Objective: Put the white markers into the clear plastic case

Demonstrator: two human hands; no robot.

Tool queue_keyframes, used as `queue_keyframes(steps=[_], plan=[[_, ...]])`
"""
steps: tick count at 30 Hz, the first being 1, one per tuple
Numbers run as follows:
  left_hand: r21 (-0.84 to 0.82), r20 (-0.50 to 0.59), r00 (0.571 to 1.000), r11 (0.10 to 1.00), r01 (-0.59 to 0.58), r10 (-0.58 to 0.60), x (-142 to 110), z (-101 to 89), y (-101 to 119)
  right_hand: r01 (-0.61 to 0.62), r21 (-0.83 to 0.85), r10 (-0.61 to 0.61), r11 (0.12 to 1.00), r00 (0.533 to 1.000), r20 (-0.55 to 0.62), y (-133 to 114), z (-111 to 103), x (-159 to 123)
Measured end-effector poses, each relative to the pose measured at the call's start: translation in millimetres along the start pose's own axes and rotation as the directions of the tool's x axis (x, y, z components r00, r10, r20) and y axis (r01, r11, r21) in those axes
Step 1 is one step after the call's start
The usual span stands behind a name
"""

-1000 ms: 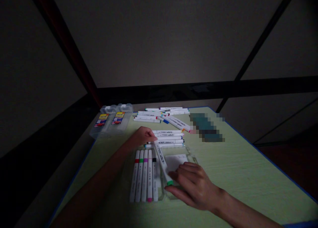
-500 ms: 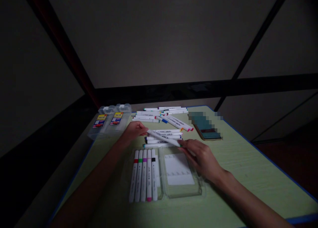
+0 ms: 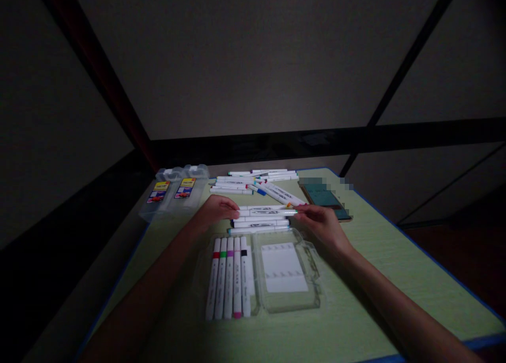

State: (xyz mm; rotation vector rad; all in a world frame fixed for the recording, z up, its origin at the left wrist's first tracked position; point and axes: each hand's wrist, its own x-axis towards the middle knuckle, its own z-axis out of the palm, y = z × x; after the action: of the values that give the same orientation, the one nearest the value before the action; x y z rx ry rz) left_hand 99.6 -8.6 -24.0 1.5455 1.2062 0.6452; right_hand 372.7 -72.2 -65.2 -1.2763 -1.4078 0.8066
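Observation:
Between both hands I hold a white marker (image 3: 266, 213) level, left to right, above a small row of white markers (image 3: 261, 224). My left hand (image 3: 219, 210) pinches its left end, and the fingers of my right hand (image 3: 321, 223) close on its right end, where a bit of green shows. Nearer to me an open clear plastic case (image 3: 290, 302) lies flat. Several upright markers (image 3: 225, 284) with red, green, purple, pink and black bands fill its left half. A white card (image 3: 284, 268) lies in the right half.
Loose markers (image 3: 237, 183) are piled at the back of the pale green table (image 3: 395, 278). Two closed clear cases (image 3: 174, 197) with yellow labels lie at the back left. A phone (image 3: 322, 194), partly pixelated, rests at the right. A blue strip edges the table.
The held marker has turned from a slant, right end low, to level. My right hand has moved up and slightly right, off the case's lid; my left hand has barely moved.

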Motion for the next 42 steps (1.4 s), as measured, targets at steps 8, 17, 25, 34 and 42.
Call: queue_keyframes(steps=[8, 17, 25, 34, 42], plan=[[0.126, -0.015, 1.0, 0.992, -0.013, 0.015, -1.1, 0.7, 0.7, -0.02, 0.022, 0.022, 1.0, 0.998, -0.064, 4.8, 5.7, 1.3], [0.149, -0.013, 0.999, 0.988, -0.027, 0.029, 2.8, -1.1, -8.2, -0.008, 0.025, 0.009, 1.0, 0.998, -0.063, 17.0, 10.0, 3.8], [0.131, -0.028, 0.999, 0.991, -0.023, 0.027, 2.0, 0.1, -6.0, 0.009, 0.0, -0.009, 1.0, 0.998, -0.057, 17.8, 11.0, 4.5], [0.159, -0.029, 0.998, 0.986, -0.044, 0.049, 4.7, -0.9, -10.9, 0.016, -0.038, -0.018, 0.999, 0.999, -0.037, 21.7, 10.0, 5.1], [0.195, -0.042, 0.997, 0.979, -0.05, 0.059, 3.7, -0.9, -11.5, 0.028, -0.079, -0.03, 0.996, 0.999, -0.032, 23.3, 10.2, 5.0]])
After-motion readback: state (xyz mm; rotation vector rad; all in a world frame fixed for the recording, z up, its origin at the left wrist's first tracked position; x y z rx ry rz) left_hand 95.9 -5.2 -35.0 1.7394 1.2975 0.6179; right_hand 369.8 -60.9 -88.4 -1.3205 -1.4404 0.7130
